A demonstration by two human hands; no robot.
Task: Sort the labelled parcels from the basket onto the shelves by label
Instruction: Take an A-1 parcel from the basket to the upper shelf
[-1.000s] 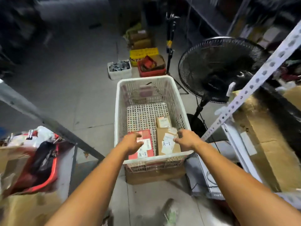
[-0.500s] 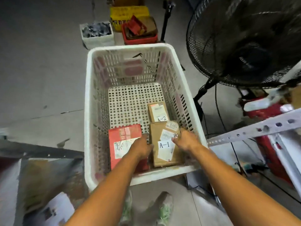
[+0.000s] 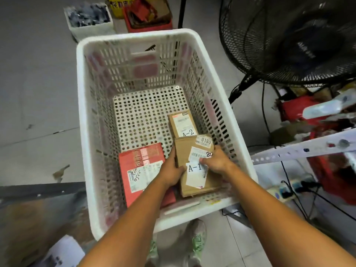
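Head view. Gripping the brown A-1 parcel (image 3: 183,151) low in the white basket (image 3: 82,112), near the front-right corner, with left hand (image 3: 171,170) curled round its left edge and right hand (image 3: 216,163) pinching the right side over the label. Could slip if lifted by the paper label alone, or drag the A-2 parcel (image 3: 182,124) touching its far edge, or nudge the red parcel (image 3: 140,166) just beside. Set on grey tiled floor (image 3: 38,93), with 1 black fan (image 3: 289,39) and a perforated shelf rail (image 3: 300,149) near on the right.

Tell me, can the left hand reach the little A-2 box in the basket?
Probably yes. The A-2 box lies uncovered just beyond the A-1 parcel, with nothing on top. But the left hand grips the A-1 parcel, so it must let go first.
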